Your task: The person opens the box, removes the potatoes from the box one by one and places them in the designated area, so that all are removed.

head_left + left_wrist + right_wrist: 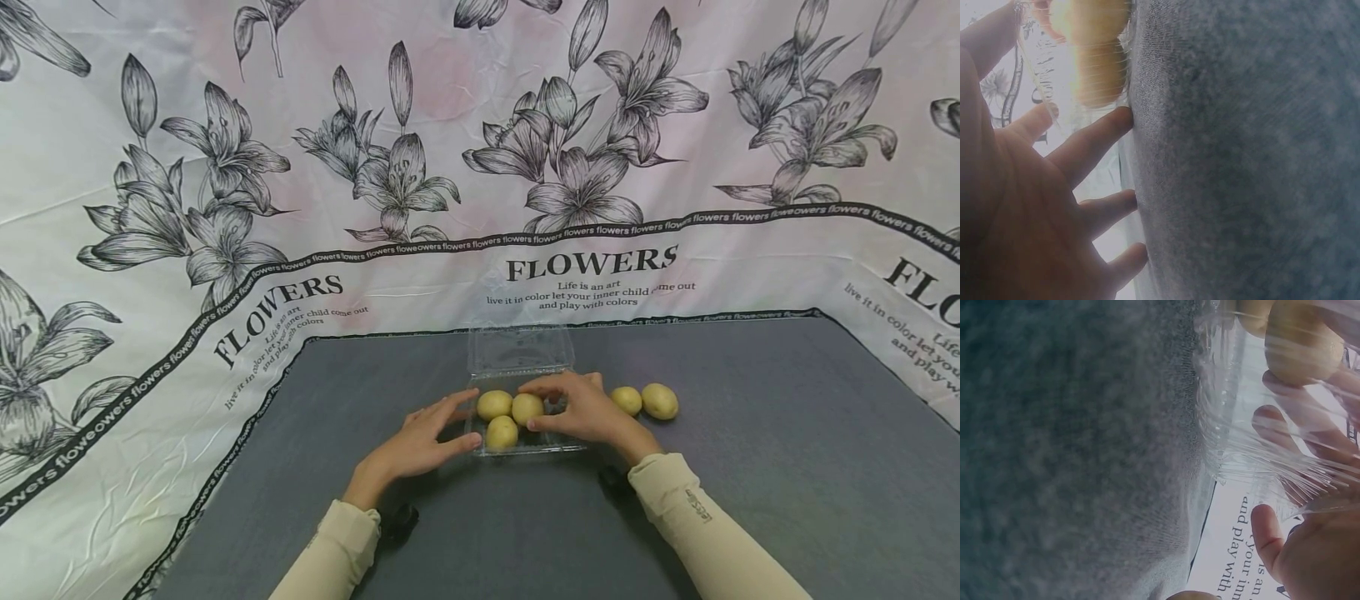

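A clear plastic clamshell box point(551, 448) stands in front of me, its lid point(517, 350) folded back. Inside, on the left, sit a back potato point(494, 406) and a front potato point(502, 433). My right hand point(588, 412) reaches over the box's right side and pinches a third potato point(527, 409) between thumb and fingers; in the right wrist view this potato point(1304, 347) shows through the clear wall. My left hand point(420, 442) is at the box's left side, its fingers spread and fairly straight, the thumb by the front left corner. In the left wrist view several fingertips point(1125, 200) reach the tabletop.
Two more potatoes, a smaller one point(626, 401) and a larger one point(660, 402), lie on the grey tabletop point(787, 433) just right of the box and my right hand. A white flower-printed curtain point(420, 292) hangs behind the table and along its sides.
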`<state>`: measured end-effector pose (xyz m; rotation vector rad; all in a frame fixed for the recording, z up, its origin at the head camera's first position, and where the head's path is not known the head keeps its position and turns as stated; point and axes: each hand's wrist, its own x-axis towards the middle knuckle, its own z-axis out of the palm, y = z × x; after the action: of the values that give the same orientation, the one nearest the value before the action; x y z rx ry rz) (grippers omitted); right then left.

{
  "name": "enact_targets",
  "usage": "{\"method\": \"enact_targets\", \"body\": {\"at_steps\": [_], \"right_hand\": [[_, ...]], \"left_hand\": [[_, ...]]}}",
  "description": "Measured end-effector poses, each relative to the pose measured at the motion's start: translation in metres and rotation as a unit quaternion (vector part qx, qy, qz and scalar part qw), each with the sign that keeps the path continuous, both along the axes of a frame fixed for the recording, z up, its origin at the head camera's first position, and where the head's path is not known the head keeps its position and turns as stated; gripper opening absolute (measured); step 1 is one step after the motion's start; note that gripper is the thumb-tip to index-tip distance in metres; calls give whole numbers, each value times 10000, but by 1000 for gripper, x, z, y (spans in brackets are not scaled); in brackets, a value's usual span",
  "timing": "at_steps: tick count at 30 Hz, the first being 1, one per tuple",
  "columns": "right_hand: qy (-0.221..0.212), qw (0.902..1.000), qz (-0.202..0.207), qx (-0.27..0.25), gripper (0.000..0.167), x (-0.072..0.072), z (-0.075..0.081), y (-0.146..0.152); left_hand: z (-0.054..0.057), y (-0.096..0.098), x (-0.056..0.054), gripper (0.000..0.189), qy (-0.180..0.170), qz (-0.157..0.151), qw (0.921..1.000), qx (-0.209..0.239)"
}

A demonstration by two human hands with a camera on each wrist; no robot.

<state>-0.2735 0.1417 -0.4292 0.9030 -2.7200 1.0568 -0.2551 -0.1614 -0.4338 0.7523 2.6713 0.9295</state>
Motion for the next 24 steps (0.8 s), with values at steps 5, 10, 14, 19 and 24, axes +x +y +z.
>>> {"method": "enact_targets", "body": {"at_steps": [5, 10, 14, 19, 24], "right_hand": [[75, 10000, -33, -31, 47, 2, 0, 2], [58, 9999, -24, -97, 50, 3, 1, 4], [110, 9997, -32, -193, 50, 4, 1, 6], [245, 9994, -70, -241, 50, 6, 1, 9], [277, 9991, -109, -311, 51, 10, 3, 13]], "left_hand": [[0, 0, 0, 73, -1, -16, 10000, -1], [-1, 0, -1, 73, 7, -6, 10000, -13], [0, 0, 0, 74, 8, 6, 10000, -20], [0, 0, 0, 74, -7, 2, 10000, -16], [1, 1, 0, 74, -2, 6, 10000, -30]]}}
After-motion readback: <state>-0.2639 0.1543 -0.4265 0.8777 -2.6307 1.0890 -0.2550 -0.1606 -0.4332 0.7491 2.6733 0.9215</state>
